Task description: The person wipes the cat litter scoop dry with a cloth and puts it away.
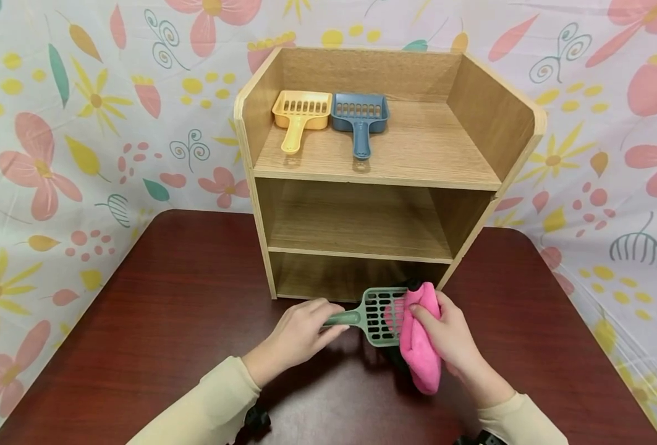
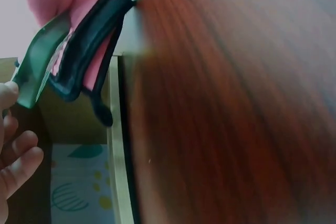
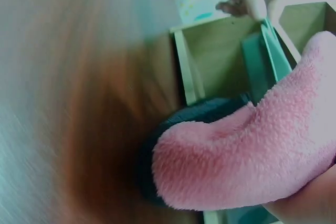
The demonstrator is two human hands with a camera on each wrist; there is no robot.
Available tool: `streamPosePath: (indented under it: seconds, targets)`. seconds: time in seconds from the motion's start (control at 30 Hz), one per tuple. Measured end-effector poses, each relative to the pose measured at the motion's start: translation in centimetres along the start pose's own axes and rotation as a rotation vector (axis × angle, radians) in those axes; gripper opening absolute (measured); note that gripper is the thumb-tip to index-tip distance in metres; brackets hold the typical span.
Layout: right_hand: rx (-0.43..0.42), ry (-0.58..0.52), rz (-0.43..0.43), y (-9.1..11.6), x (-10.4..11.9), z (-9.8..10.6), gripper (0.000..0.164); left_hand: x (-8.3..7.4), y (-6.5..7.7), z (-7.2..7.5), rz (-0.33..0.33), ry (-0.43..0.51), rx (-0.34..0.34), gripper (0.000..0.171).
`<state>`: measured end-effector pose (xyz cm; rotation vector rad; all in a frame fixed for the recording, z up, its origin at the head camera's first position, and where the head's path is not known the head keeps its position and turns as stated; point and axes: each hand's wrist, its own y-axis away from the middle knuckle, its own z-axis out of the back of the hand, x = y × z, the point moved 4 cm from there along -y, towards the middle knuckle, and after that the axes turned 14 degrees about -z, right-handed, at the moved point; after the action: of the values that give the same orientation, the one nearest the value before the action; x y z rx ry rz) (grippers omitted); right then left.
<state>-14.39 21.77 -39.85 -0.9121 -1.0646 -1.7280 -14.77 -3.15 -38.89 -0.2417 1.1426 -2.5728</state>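
Observation:
My left hand point(image 1: 301, 332) grips the handle of a green slotted litter scoop point(image 1: 382, 318) over the table, in front of the shelf. In my right hand point(image 1: 452, 334) is a fluffy pink cleaning cloth point(image 1: 424, 364), folded over the scoop's far end. Pink shows through the slots, so the cloth lies on both sides of the scoop head. The left wrist view shows the cloth's dark edging point(image 2: 97, 40) with a small loop hanging down. From the right wrist, the pink pile point(image 3: 226, 166) covers most of the scoop head.
A wooden shelf unit point(image 1: 361, 179) with three levels stands at the back of the dark red table point(image 1: 183, 278). On its top level, a yellow litter scoop point(image 1: 303, 111) and a blue litter scoop point(image 1: 361, 117) lie side by side at the left. Flower-patterned fabric point(image 1: 111, 154) hangs behind.

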Motion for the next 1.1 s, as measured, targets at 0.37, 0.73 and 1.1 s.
streamPosePath:
  seconds: [0.37,0.73,1.1]
  targets:
    - [0.025,-0.818,-0.193,1.5,-0.6,-2.4,0.019,-1.4,-0.1,-1.0,0.130,0.020,-0.126,0.022]
    - [0.071,-0.892,-0.205,3.0,-0.7,-5.4,0.038,-3.4,-0.3,-2.7,0.185,0.012,-0.183,0.025]
    - [-0.124,-0.729,-0.156,2.2,-1.7,-5.1,0.046,-3.8,-0.7,-2.6,0.103,-0.037,-0.126,0.025]
